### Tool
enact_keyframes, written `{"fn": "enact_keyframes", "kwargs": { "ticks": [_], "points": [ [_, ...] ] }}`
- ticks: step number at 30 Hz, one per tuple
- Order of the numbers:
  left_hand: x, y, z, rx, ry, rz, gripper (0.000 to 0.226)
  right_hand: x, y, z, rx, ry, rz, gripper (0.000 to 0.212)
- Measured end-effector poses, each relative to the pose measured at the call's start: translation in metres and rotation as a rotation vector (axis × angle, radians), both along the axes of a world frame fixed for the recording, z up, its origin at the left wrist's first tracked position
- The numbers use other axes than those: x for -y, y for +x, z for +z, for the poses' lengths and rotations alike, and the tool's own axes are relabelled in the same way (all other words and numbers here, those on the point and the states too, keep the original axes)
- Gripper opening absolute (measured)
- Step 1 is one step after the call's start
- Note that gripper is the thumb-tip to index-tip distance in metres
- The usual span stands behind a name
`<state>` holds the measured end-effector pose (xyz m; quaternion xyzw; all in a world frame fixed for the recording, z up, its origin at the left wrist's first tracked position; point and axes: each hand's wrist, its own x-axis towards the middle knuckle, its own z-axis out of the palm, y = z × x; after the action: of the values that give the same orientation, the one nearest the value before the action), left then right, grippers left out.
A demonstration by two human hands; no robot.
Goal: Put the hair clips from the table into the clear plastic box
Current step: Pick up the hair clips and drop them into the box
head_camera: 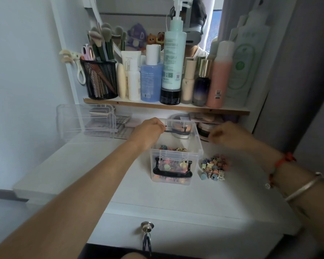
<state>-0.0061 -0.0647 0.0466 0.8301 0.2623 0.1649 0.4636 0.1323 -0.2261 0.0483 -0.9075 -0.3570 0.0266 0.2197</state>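
Observation:
The clear plastic box (176, 156) stands open in the middle of the white table, with black handles on its near and far sides. Many small coloured hair clips (173, 166) lie inside it. A loose pile of hair clips (214, 166) sits on the table just right of the box. My left hand (148, 131) is at the box's far left rim, fingers curled at the rim by the far black handle. My right hand (226, 134) hovers blurred beside the box's far right corner with curled fingers; whether it holds a clip is unclear.
A wooden shelf (166, 106) close above the box carries bottles and a black mesh cup of brushes (99, 79). A clear plastic organiser (86, 120) stands at the back left. Jars sit under the shelf behind the box. A key hangs in the drawer lock (147, 228).

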Motion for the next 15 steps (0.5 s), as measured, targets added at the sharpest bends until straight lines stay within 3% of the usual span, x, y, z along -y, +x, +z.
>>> {"fn": "enact_keyframes", "kwargs": {
  "ticks": [3, 8, 15],
  "points": [
    [0.0011, 0.0015, 0.0001, -0.007, 0.007, -0.001, 0.023, 0.0089, 0.0059, -0.0146, -0.076, -0.195, -0.013, 0.016],
    [0.0049, 0.0029, 0.0002, -0.015, 0.007, 0.001, 0.025, 0.0076, 0.0061, -0.0163, -0.111, -0.109, -0.024, 0.014],
    [0.0049, 0.0038, 0.0004, -0.017, 0.016, -0.013, 0.026, 0.0110, 0.0051, -0.0103, -0.179, -0.183, 0.051, 0.020]
  ]
}}
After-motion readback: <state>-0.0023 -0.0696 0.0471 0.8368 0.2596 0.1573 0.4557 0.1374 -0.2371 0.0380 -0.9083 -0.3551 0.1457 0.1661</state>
